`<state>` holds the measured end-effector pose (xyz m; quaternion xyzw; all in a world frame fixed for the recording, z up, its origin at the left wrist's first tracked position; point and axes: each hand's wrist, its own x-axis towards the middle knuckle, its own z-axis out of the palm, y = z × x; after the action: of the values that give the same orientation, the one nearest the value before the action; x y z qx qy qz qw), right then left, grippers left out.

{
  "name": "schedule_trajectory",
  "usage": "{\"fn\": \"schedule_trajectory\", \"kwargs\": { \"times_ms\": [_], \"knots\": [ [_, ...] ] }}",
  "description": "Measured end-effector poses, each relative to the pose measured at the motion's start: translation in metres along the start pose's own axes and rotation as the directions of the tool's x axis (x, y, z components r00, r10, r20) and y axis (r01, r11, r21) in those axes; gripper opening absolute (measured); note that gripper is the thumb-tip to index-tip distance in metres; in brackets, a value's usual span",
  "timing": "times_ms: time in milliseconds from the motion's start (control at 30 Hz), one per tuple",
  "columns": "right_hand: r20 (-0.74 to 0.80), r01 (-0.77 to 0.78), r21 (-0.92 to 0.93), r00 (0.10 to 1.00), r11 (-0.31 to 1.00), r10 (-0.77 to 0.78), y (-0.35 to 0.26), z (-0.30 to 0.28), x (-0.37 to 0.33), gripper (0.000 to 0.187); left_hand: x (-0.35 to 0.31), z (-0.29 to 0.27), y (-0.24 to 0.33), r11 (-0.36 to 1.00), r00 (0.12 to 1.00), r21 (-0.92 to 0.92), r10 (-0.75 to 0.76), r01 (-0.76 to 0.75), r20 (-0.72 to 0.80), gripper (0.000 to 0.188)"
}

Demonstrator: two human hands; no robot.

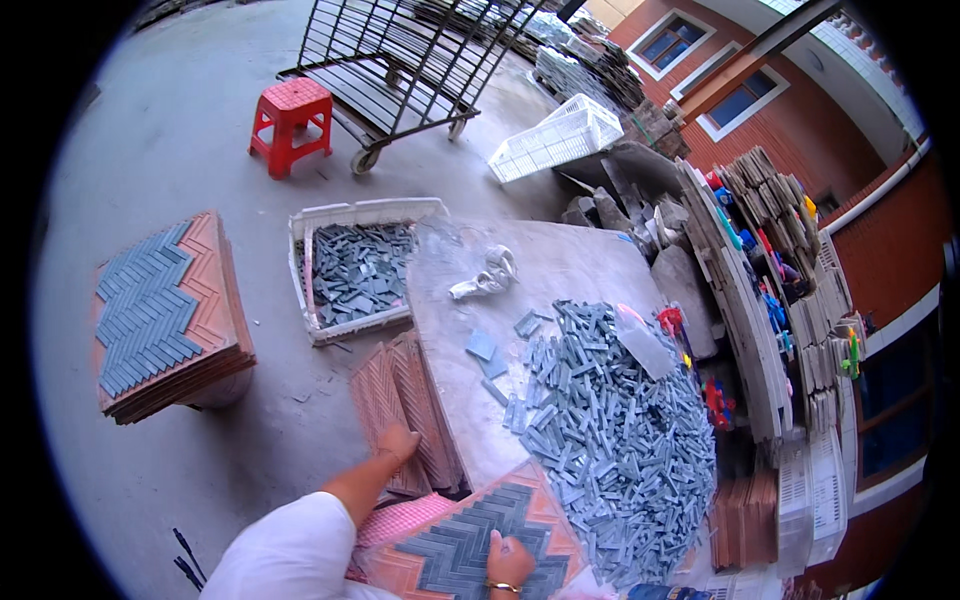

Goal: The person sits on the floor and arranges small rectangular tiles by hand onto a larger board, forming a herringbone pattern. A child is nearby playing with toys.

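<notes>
At the table's left side, my left hand [398, 443] reaches down to a red-brown grooved board [378, 395], fingers curled at its edge. More such boards [425, 400] lean beside it. My right hand [510, 560], a gold-coloured band at its wrist, rests closed on a herringbone board [455, 550] in front of me. Dark grey strips fill the middle of this board; its border is orange-red. Whether a strip is between the right fingers is hidden. To the right of the board spreads a big heap of grey-blue strip tiles [610, 430].
The table [450, 310] holds a crumpled white cloth [490, 275] and loose square tiles [481, 345]. A white crate [370, 212] of tiles stands beyond the boards. Left are a stack of patterned boards [165, 315] and a red stool [292, 120]; a wheeled metal rack [410, 70] stands farther back.
</notes>
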<state>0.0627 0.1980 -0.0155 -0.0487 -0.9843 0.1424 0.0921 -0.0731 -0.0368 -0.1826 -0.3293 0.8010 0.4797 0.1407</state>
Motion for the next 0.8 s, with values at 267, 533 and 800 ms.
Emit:
{"fn": "schedule_trajectory", "kwargs": {
  "times_ms": [267, 533, 800],
  "knots": [
    [0.138, -0.176, -0.177, 0.970, 0.968, 0.201, -0.011, -0.019, -0.005, 0.037, 0.031, 0.016, -0.048, 1.000, 0.995, -0.006, -0.008, 0.008, -0.099, 0.029],
    [0.034, -0.068, -0.046, 0.997, 0.997, 0.070, 0.001, -0.013, 0.000, 0.031, -0.005, -0.180, -0.037, 0.946, 0.972, -0.231, 0.235, -0.228, 0.000, 0.018],
    [-0.016, -0.051, 0.832, 0.993, 0.553, 0.115, -0.034, -0.024, -0.020, 0.022, -0.206, -0.374, -0.002, 0.423, 0.779, -0.796, 0.620, -0.433, -0.095, 0.055]
  ]
}}
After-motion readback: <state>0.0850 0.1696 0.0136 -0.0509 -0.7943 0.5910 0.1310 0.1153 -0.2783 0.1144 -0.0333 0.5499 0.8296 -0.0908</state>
